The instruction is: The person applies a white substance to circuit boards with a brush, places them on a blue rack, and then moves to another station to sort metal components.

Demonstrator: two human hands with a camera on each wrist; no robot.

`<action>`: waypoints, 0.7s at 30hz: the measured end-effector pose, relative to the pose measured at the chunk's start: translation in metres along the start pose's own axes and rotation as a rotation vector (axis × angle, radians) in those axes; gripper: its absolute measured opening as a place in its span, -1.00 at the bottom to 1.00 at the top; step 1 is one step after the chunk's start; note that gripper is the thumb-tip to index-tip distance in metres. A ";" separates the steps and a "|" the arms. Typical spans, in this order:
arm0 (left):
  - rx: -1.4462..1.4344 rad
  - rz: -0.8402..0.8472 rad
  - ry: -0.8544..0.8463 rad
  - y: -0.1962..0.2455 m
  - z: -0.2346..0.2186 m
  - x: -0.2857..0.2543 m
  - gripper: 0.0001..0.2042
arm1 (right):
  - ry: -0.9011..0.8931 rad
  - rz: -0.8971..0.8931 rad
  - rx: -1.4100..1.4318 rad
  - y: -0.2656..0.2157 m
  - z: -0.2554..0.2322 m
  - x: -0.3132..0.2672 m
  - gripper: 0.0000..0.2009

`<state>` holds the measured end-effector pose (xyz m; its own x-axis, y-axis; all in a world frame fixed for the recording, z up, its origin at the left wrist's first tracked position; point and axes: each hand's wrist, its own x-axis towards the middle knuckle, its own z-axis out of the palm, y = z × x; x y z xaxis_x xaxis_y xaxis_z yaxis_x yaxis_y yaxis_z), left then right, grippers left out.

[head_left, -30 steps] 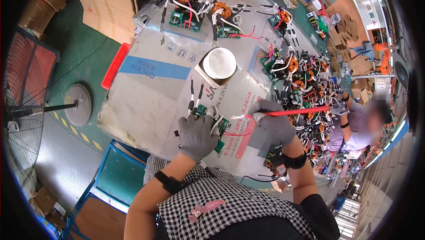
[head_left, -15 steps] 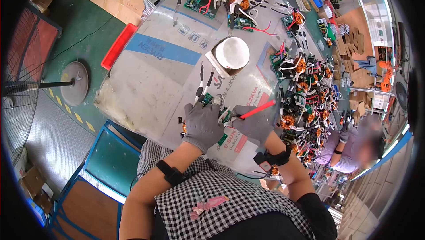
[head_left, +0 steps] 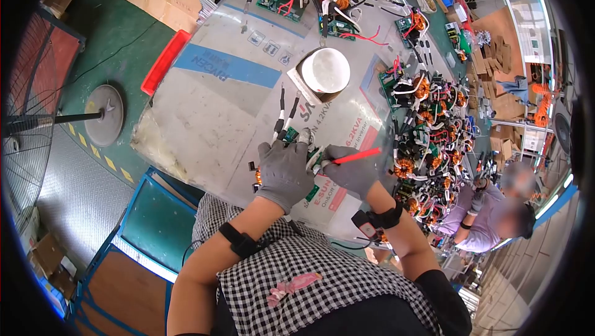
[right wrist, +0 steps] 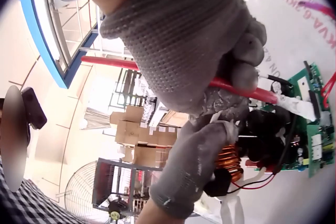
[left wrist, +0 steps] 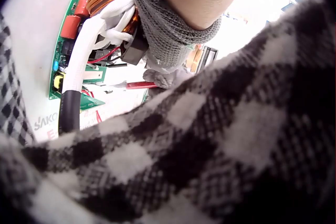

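My gloved left hand (head_left: 285, 174) grips a green circuit board (left wrist: 59, 61) on the table, its fingers around the parts. The board carries an orange copper coil (right wrist: 229, 163) and thick white-and-black cables (head_left: 281, 116). Between the fingers and thumb of my gloved right hand (head_left: 353, 172) is a red stick (right wrist: 262, 95) with a whitish tip (right wrist: 296, 107). That tip reaches in over the board's parts, close beside the left hand's fingers. In the left wrist view, checked cloth covers much of the scene.
A white tub (head_left: 325, 71) stands beyond the hands. Crowded coil boards (head_left: 427, 131) fill the table's right side, with more boards (head_left: 338, 23) at the far end. A red tray (head_left: 166, 62) sits at the left edge. Another person (head_left: 480, 212) works at the right.
My right hand has come left and down to the board with the red stick, then stays almost still. The left hand keeps its grip. The head view has shifted slightly.
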<state>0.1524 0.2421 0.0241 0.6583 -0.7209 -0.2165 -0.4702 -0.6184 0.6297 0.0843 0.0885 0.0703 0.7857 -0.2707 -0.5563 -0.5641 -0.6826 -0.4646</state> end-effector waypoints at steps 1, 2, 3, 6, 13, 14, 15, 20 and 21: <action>-0.006 -0.003 0.002 -0.001 0.000 0.000 -0.31 | -0.006 0.001 0.002 0.001 0.000 0.000 -0.85; -0.013 -0.004 0.001 -0.001 -0.001 0.000 -0.31 | -0.014 -0.001 0.003 0.005 -0.002 0.000 -0.86; -0.020 -0.004 -0.002 -0.001 -0.003 -0.001 -0.31 | -0.023 -0.003 0.004 0.009 -0.004 0.000 -0.86; -0.016 -0.007 -0.008 0.000 -0.005 -0.002 -0.30 | 0.019 -0.021 0.020 0.027 -0.013 -0.001 -0.83; -0.015 -0.014 -0.018 0.001 -0.004 -0.001 -0.27 | 0.011 0.002 0.010 0.034 -0.011 0.002 -0.85; -0.007 -0.018 -0.021 0.001 -0.005 -0.001 -0.27 | -0.003 -0.002 0.005 0.034 -0.013 0.001 -0.85; 0.000 -0.021 -0.026 0.002 -0.007 -0.001 -0.27 | -0.017 -0.003 0.000 0.032 -0.015 0.000 -0.85; 0.003 -0.016 -0.021 0.003 -0.003 -0.001 -0.26 | 0.014 -0.033 0.076 0.025 -0.015 0.000 -0.87; 0.003 -0.019 -0.027 0.003 -0.004 -0.001 -0.26 | 0.042 -0.066 0.088 0.030 -0.010 0.002 -0.87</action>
<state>0.1529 0.2422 0.0291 0.6507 -0.7175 -0.2487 -0.4594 -0.6327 0.6234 0.0717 0.0608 0.0618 0.8310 -0.2565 -0.4936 -0.5291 -0.6384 -0.5590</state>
